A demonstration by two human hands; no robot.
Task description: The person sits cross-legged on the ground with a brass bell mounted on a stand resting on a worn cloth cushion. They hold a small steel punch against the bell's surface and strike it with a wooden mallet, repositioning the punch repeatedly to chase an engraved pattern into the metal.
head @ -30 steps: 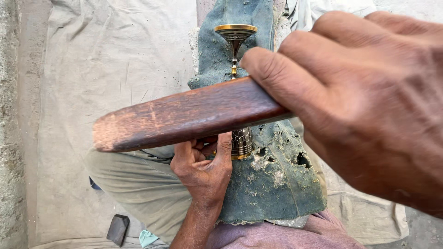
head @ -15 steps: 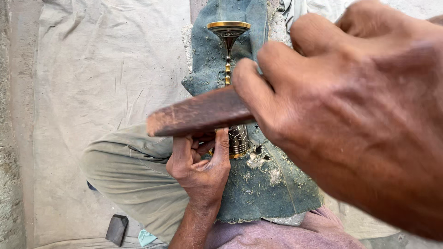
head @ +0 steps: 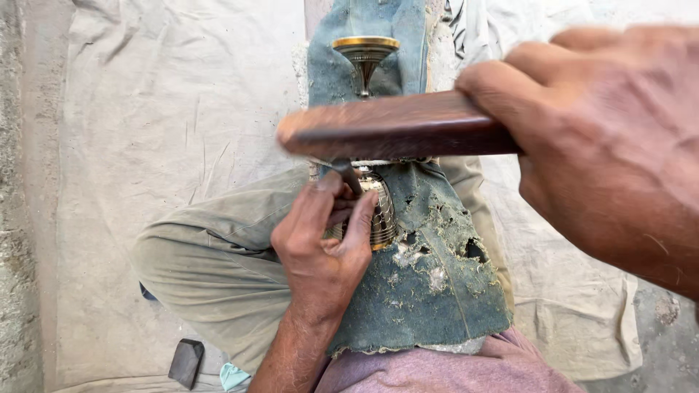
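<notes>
**Brass piece worked on the lap, wooden bat raised above it**

A pale, creased cloth [head: 167,109] is spread over the floor, with rough concrete seen along the left edge and at the lower right corner. A person is seated on it, one leg in olive trousers [head: 218,255] bent across the frame. A worn, holed denim rag [head: 437,284] is laid over the lap and runs up towards the top of the view.

A brass piece [head: 378,211] with a ribbed, bell-shaped body is rested on the rag at mid-frame; its flared gold-rimmed end [head: 365,49] is seen further up, the stem between them being hidden behind the bat.

The left hand [head: 324,244] is closed around the ribbed body, and a thin dark tool [head: 348,175] is pinched between its thumb and fingers, set against the brass.

The right hand [head: 604,145], large and close to the camera, is wrapped tightly round a reddish wooden bat [head: 386,135]. The bat is held level, crossing above the brass; its free end is blurred.

A small dark block [head: 186,362] is lying on the cloth at lower left, well apart from the hands.
</notes>
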